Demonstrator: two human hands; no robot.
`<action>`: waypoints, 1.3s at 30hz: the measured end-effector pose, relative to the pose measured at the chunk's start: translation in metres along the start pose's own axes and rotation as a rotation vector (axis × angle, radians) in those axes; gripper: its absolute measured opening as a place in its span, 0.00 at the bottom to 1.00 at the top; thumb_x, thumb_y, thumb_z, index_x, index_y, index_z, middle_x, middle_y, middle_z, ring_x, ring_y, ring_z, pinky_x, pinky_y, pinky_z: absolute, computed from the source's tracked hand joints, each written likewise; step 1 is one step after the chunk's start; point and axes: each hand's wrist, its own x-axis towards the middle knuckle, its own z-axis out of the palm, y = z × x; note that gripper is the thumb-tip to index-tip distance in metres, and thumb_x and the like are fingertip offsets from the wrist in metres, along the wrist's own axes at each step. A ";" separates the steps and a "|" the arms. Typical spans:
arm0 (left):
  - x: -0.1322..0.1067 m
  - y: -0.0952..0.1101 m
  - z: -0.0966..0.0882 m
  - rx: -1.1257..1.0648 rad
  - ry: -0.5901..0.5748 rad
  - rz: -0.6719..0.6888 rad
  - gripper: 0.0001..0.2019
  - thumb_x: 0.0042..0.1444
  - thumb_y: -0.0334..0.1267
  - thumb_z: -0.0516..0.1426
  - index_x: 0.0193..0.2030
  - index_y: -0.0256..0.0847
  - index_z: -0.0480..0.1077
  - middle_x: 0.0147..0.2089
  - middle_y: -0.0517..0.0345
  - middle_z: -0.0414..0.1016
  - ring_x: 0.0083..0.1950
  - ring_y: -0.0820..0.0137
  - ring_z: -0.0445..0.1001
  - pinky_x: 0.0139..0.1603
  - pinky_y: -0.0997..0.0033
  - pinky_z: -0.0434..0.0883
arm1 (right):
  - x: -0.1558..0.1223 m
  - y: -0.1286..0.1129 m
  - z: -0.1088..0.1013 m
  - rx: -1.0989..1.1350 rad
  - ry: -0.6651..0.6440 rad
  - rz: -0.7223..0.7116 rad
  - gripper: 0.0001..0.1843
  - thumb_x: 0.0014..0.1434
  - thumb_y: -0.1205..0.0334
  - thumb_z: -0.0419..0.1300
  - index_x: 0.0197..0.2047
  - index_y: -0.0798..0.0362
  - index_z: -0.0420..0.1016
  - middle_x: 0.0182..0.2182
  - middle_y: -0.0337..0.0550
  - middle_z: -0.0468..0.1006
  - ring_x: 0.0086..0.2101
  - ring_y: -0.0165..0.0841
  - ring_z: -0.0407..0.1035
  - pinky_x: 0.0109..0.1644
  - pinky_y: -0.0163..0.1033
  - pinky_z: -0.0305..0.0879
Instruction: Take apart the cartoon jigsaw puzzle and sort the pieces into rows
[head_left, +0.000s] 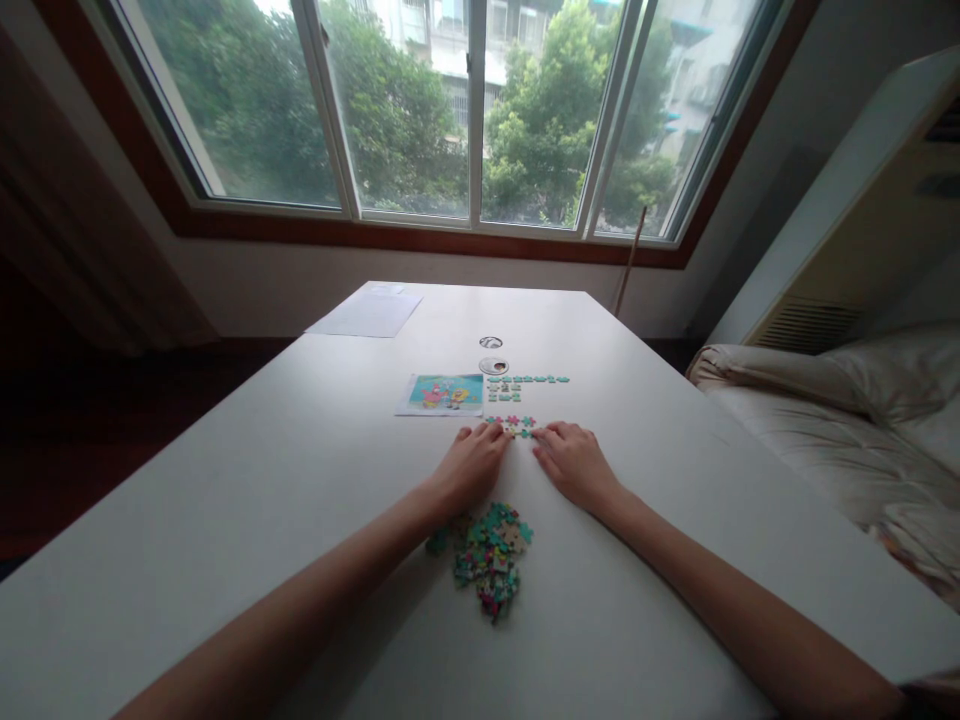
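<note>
My left hand rests on the table with its fingers bent and close together, the tips at a small yellowish jigsaw puzzle piece. Opposite it, my right hand reaches in with the index fingertip touching a green jigsaw puzzle piece; its thumb is apart from the fingers. Just beyond the fingertips runs a row of pink and green pieces. Farther off lie several rows of green pieces. A loose heap of mixed pieces is nearer to me, between my forearms.
A picture card with cartoon figures lies left of the rows. Two round items are behind it. White paper sits at the white table's far left corner. Beyond stand a window and, at right, a pale sofa.
</note>
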 end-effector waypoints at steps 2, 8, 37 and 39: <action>-0.001 -0.001 -0.001 -0.002 0.015 -0.004 0.18 0.56 0.26 0.43 0.53 0.39 0.60 0.50 0.50 0.64 0.51 0.64 0.61 0.50 0.63 0.58 | 0.000 0.000 0.000 -0.001 0.007 0.002 0.16 0.60 0.57 0.47 0.50 0.49 0.66 0.44 0.46 0.69 0.44 0.35 0.61 0.49 0.40 0.51; -0.009 -0.011 -0.002 0.012 0.034 -0.079 0.18 0.56 0.27 0.44 0.54 0.38 0.59 0.53 0.47 0.63 0.53 0.62 0.59 0.51 0.61 0.56 | -0.003 0.007 0.001 0.011 0.033 0.041 0.16 0.60 0.57 0.47 0.48 0.52 0.67 0.43 0.46 0.70 0.43 0.36 0.61 0.47 0.40 0.52; -0.050 -0.006 -0.028 -0.164 0.092 -0.114 0.13 0.55 0.28 0.49 0.44 0.41 0.68 0.45 0.52 0.68 0.46 0.64 0.65 0.46 0.62 0.61 | -0.023 -0.029 -0.026 0.435 -0.200 -0.328 0.09 0.50 0.58 0.60 0.35 0.51 0.73 0.31 0.41 0.72 0.34 0.32 0.63 0.39 0.36 0.57; -0.058 0.002 -0.029 -0.221 0.086 -0.111 0.12 0.55 0.29 0.49 0.42 0.41 0.69 0.43 0.53 0.69 0.44 0.66 0.66 0.45 0.64 0.62 | -0.023 -0.028 -0.023 0.482 -0.206 -0.316 0.07 0.50 0.60 0.60 0.35 0.52 0.73 0.31 0.41 0.72 0.34 0.31 0.63 0.40 0.36 0.57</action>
